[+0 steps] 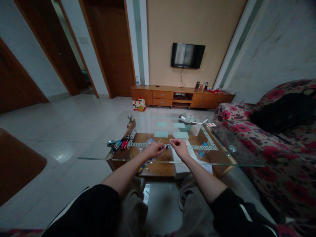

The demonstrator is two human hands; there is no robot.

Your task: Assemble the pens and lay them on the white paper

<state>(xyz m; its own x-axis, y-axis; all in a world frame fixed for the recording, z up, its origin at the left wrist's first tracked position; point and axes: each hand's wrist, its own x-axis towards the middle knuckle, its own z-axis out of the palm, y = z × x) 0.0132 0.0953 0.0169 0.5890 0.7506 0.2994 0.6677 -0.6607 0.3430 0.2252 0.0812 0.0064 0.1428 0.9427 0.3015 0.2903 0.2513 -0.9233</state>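
Over the glass-topped coffee table [98, 154], my left hand [153, 149] is closed around a slim pen [167, 145] with a dark part and a pale tip, though its details are too small to make out. My right hand [179, 148] pinches at the pale end of it, thumb and fingertips together. To the left of my left hand lies a pile of pens [120, 144] in blue, red and black. Clear plastic wrapping [144, 146] shows beside and under my left hand.
A white box [181, 166] and a blue-capped bottle [201, 152] show through the glass. At the far right of the table stand a basket [187, 126] of crumpled plastic and a red-and-white card [211, 124]. A floral sofa [242, 128] flanks the right side.
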